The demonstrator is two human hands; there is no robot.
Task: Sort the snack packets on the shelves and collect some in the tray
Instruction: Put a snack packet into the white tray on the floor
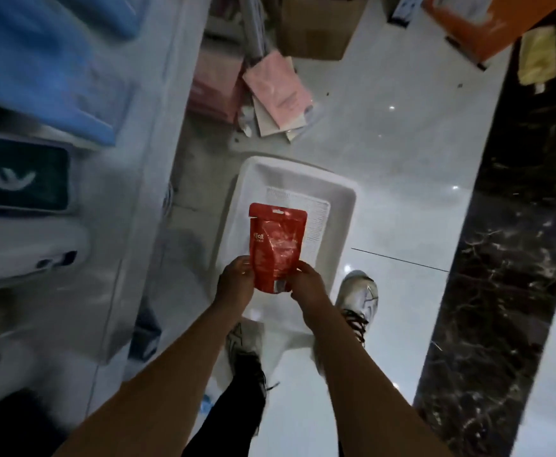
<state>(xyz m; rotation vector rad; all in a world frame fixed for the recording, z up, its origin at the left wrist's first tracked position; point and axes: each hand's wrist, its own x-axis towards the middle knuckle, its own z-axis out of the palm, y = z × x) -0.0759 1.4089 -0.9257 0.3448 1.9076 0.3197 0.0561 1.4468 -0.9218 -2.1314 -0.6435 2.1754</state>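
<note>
Both hands held 1 red snack packet point(277, 249) by its bottom corners, the left hand point(235, 280) and right hand point(306, 282) each pinching a corner. Its long axis pointed away from the fingers, hanging above the near half of the white tray point(345, 206) on the floor.

Both your bare forearms reach forward and down, close together. Your left hand point(235, 278) and right hand point(306, 282) each pinch one lower corner of the red packet point(276, 245), fingers curled, and hold it upright between them.
</note>
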